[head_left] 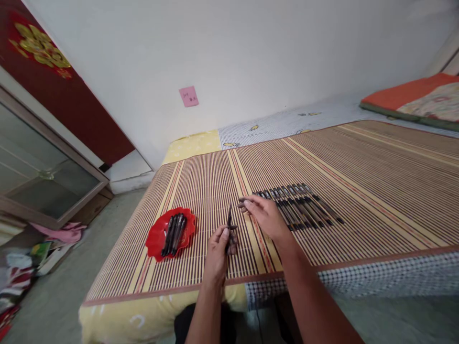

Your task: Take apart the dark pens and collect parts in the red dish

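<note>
My left hand (218, 241) grips a dark pen (229, 217) whose narrow tip points up and away from me. Just right of that tip, my right hand (261, 210) hovers over the mat with thumb and fingers pinched together; whatever lies between them is too small to make out. Beyond and partly behind the right hand, a row of black pens (304, 205) lies side by side on the striped mat. To the left, a red scalloped plate (152, 239) carries several more dark pens (174, 234), bunched together.
A striped bamboo mat (204, 191) covers the bed, over yellow and checked sheets. Folded orange bedding (401, 94) lies at the far right. A pink note (188, 96) is stuck on the white wall. Clothes and other items (21, 277) sit on the floor at left, by a glass-paned cabinet (46, 177).
</note>
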The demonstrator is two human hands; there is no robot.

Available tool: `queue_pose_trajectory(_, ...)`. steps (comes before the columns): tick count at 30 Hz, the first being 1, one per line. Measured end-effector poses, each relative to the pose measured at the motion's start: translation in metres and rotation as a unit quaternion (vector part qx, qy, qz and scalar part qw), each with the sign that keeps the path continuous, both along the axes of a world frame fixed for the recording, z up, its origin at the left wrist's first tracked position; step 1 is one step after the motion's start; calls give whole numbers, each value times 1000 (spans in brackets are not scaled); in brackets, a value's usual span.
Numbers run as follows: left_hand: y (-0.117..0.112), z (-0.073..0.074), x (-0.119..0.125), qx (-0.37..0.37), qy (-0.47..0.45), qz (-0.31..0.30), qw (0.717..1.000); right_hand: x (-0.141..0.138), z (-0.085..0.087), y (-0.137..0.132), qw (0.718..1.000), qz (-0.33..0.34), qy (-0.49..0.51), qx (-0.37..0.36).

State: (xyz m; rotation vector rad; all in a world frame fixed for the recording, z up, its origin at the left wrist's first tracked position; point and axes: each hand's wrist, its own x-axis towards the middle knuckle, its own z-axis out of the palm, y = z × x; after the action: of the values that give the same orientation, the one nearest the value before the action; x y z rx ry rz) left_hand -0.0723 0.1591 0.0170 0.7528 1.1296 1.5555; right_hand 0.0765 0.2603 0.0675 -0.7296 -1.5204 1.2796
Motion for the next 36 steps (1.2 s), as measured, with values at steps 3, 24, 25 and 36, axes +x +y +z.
queue_pose_trajectory(3, 1, 1, 1, -8, -38, 6, 999, -2, -10, 5, 999, -28, -2, -29)
queue_pose_trajectory(24, 5, 1, -6, -18, -217, 103, 970, -39, -47, -3, 915, -123, -368, 105)
queue_pose_trajectory(25, 5, 1, -6, -20, -219, 107, 970, -38, -46, -1, 890, -138, -420, 114)
queue_pose_trajectory(36, 5, -4, -10, -12, -222, 80, 972, -37, -54, 13, 818, -138, -545, 123)
